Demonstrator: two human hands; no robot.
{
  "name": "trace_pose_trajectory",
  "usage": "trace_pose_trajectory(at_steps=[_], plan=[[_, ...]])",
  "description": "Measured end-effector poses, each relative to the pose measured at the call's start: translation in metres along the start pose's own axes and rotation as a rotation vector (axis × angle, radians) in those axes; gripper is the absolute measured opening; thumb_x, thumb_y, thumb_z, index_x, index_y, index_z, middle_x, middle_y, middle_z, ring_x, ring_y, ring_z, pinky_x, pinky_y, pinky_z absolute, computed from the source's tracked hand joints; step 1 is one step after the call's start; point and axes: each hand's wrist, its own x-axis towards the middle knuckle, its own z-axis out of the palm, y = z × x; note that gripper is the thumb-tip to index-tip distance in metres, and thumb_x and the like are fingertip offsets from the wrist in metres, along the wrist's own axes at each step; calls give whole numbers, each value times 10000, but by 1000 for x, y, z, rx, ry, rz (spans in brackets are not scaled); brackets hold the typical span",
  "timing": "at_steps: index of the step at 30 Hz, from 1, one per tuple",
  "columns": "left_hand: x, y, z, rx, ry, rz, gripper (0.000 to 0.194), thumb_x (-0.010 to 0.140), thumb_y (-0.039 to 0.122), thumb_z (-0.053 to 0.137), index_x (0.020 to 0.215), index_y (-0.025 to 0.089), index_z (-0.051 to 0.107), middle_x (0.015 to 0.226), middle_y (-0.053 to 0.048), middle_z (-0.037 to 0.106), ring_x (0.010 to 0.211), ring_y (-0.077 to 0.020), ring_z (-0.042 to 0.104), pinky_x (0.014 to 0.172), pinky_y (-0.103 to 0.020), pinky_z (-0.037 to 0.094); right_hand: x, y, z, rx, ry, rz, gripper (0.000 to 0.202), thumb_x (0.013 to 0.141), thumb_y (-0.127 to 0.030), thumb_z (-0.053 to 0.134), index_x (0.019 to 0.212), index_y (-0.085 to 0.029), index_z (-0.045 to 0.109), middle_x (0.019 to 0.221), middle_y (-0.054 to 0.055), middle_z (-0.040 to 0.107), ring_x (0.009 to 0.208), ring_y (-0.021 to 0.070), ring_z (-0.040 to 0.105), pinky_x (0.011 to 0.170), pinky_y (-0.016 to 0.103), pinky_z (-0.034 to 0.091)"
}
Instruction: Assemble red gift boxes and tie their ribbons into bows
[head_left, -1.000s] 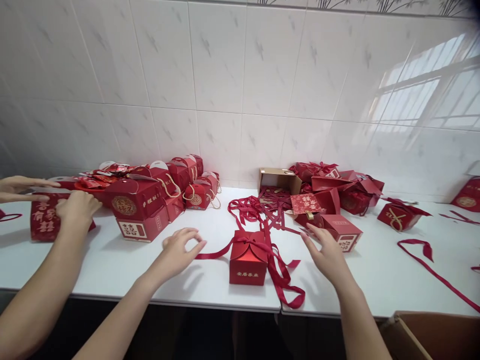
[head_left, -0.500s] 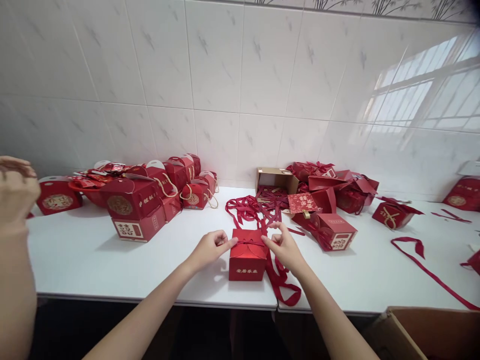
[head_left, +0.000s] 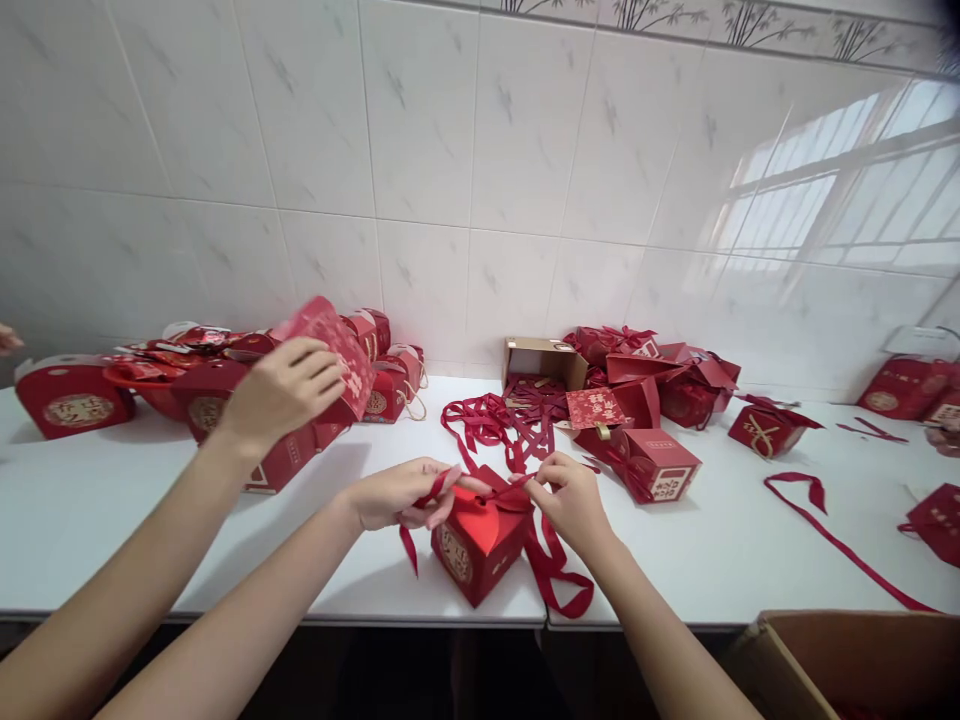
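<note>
A red gift box (head_left: 480, 545) with gold print stands turned cornerwise near the table's front edge. A dark red ribbon (head_left: 510, 492) crosses its top. My left hand (head_left: 412, 495) is closed on one end of this ribbon at the box's left, and a tail of it hangs below the fingers. On the other side, my right hand (head_left: 566, 495) pinches the ribbon close to the lid. More loose ribbon (head_left: 559, 580) lies looped on the table right of the box, and a tangle of ribbon (head_left: 480, 420) lies behind it.
At the left, a co-worker's hand (head_left: 285, 395) holds a patterned red packet (head_left: 337, 350) above stacked red boxes (head_left: 281, 460). A small cardboard box (head_left: 544, 360) of ribbon strips and several red boxes (head_left: 664, 465) stand behind. A large carton (head_left: 862, 650) is at the lower right.
The box has turned cornerwise. My left hand now has a ribbon end drawn out to the left. A co-worker's arm has reached in from the left with a red packet.
</note>
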Motion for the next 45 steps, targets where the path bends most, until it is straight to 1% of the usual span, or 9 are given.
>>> trace_pose_trajectory(at_steps=[3,7,11,15,20,26,33,38,45], plan=[[-2,12,17,-2,-4,62,525,902,524,343,608,159,578,510,20,489,429,-69,276,449,-218,254,-3,-11,2,72,-10,-54,225,770,-218,621,547,-184,607,694,18,535,608,129,491,570,254,377],[-3,17,35,175,181,166,339,879,388,460,636,169,549,598,17,486,573,-117,416,534,-229,294,-2,-22,9,211,-88,-105,164,771,-206,643,618,-189,700,730,22,565,639,130,525,594,250,416],[-7,16,50,456,344,222,253,883,242,401,737,174,596,736,-14,510,647,-146,489,592,-250,353,0,-29,18,285,-168,36,143,750,-204,668,618,-193,722,718,18,586,666,138,552,651,262,439],[-8,12,59,626,387,220,285,855,155,375,959,179,639,877,-46,496,661,-154,517,621,-274,391,2,-32,20,409,-233,157,147,726,-280,699,620,-182,724,741,31,621,737,159,584,704,275,451],[-14,10,55,644,327,225,315,902,210,372,1112,231,605,939,-48,492,696,-156,567,659,-277,434,9,-28,14,416,-315,173,78,701,-225,668,668,-158,693,716,10,612,672,130,546,633,251,433],[-17,12,50,878,323,223,248,923,301,412,1004,248,640,977,-52,550,596,-133,555,519,-251,368,34,-23,6,331,-607,85,79,600,-96,591,585,-163,552,586,-56,528,559,83,455,517,198,355],[-5,10,37,841,243,459,282,923,249,421,980,228,697,1067,-52,642,714,-148,607,627,-254,436,63,-25,-1,176,-884,-92,138,550,-90,604,538,-173,495,556,-90,435,503,57,353,440,183,268],[6,10,20,614,180,525,205,853,213,551,846,237,754,938,-30,691,760,-149,617,733,-249,467,72,-18,6,82,-930,-193,76,580,-108,612,568,-171,570,583,-77,485,524,68,401,469,191,300],[12,2,23,554,293,485,189,841,260,586,804,251,771,874,-24,688,711,-138,607,677,-244,474,78,-24,5,2,-901,-273,107,596,-70,634,598,-175,650,694,-44,590,627,97,519,582,195,402]])
